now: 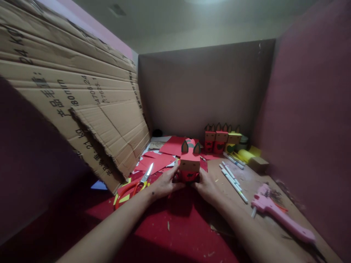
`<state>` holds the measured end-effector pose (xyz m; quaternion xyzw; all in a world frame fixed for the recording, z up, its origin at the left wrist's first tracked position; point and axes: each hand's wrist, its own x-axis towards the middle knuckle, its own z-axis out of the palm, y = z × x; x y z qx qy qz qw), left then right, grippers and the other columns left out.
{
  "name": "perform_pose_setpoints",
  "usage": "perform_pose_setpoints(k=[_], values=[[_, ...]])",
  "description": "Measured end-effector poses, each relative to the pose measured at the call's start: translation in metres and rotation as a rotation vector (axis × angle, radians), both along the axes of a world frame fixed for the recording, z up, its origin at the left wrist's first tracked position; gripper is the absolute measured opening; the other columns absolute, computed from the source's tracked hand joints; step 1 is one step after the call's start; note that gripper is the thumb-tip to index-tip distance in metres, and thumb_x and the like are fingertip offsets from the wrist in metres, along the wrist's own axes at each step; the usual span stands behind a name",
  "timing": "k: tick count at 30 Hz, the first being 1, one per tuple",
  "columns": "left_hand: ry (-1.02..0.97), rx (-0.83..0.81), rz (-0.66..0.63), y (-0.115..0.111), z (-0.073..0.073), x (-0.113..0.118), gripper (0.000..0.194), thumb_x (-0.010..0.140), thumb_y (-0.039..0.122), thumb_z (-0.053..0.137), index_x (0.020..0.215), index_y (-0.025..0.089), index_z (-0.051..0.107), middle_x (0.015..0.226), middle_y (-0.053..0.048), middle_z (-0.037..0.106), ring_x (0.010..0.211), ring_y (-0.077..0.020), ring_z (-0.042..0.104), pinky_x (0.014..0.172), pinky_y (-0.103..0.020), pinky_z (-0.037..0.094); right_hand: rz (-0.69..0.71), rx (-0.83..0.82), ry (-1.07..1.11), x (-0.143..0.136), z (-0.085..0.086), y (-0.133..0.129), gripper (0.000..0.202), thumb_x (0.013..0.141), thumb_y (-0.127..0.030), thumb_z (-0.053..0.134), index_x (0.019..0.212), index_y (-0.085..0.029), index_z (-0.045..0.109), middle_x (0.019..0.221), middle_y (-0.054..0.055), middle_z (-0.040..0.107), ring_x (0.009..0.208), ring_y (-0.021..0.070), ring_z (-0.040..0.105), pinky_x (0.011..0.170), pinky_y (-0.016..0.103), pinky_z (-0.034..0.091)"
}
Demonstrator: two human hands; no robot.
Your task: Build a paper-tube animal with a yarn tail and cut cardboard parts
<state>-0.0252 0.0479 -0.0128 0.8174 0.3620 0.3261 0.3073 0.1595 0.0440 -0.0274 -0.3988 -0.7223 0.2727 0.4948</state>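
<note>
Red tabletop point(175, 237), pink wall point(309, 109), hands point(166, 182) point(207, 187) around figure point(189, 165)

Illumination is dim, with a pale, washed-out ceiling light point(205, 1) at the top edge, a soft shadow before the red box-headed paper figure point(190, 157), slight overall blur, and wide-angle stretching of the brown corrugated cardboard sheet point(82, 65) toward the left edge.
</note>
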Motion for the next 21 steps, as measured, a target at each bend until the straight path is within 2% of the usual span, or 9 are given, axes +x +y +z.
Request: perform_pose_setpoints(k=[4, 8, 13, 17, 21], values=[[0.006, 0.031, -0.009, -0.001, 0.0022, 0.0016, 0.05, 0.074, 0.027, 0.061, 0.12, 0.019, 0.043, 0.101, -0.003, 0.061, 0.085, -0.0178, 0.056, 0.074, -0.028, 0.044, -0.024, -0.037, -0.001, 0.0004, -0.0019, 0.0022, 0.046, 0.056, 0.003, 0.049, 0.098, -0.016, 0.056, 0.093, 0.005, 0.065, 0.086, 0.0202, 0.059, 0.078, 0.033, 0.046], [0.026, 0.052, 0.004, 0.0007, -0.0002, 0.0015, 0.05, 0.073, 0.025, 0.061, 0.12, 0.02, 0.043, 0.103, -0.004, 0.061, 0.088, -0.0193, 0.057, 0.076, -0.03, 0.044, -0.005, -0.065, 0.0, 0.0004, -0.0024, 0.0014, 0.04, 0.059, 0.001, 0.049, 0.095, -0.016, 0.056, 0.09, 0.006, 0.066, 0.081, 0.019, 0.062, 0.071, 0.03, 0.048], [0.069, 0.078, 0.045, 0.002, -0.0031, 0.0006, 0.053, 0.073, 0.029, 0.063, 0.121, 0.02, 0.043, 0.098, -0.004, 0.063, 0.082, -0.0201, 0.058, 0.072, -0.031, 0.045, 0.051, -0.044, 0.019, -0.0004, -0.0031, 0.0016, 0.04, 0.06, 0.0, 0.05, 0.095, -0.018, 0.058, 0.093, 0.004, 0.067, 0.087, 0.0198, 0.062, 0.076, 0.031, 0.049], [0.08, 0.121, 0.071, 0.0012, -0.0026, 0.0017, 0.057, 0.071, 0.031, 0.065, 0.122, 0.021, 0.042, 0.11, -0.006, 0.06, 0.093, -0.0232, 0.056, 0.081, -0.034, 0.043, 0.072, -0.031, 0.049, -0.0021, -0.0068, 0.0054, 0.048, 0.057, 0.003, 0.047, 0.099, -0.018, 0.057, 0.096, 0.003, 0.067, 0.087, 0.0189, 0.062, 0.077, 0.03, 0.049], [0.076, 0.152, 0.074, -0.0005, -0.0008, 0.0051, 0.058, 0.072, 0.034, 0.065, 0.122, 0.02, 0.041, 0.112, -0.006, 0.059, 0.097, -0.0231, 0.055, 0.083, -0.034, 0.043, 0.077, -0.027, 0.059, -0.003, -0.0073, 0.0063, 0.052, 0.054, 0.005, 0.045, 0.099, -0.018, 0.057, 0.096, 0.003, 0.067, 0.086, 0.0185, 0.061, 0.077, 0.03, 0.049]])
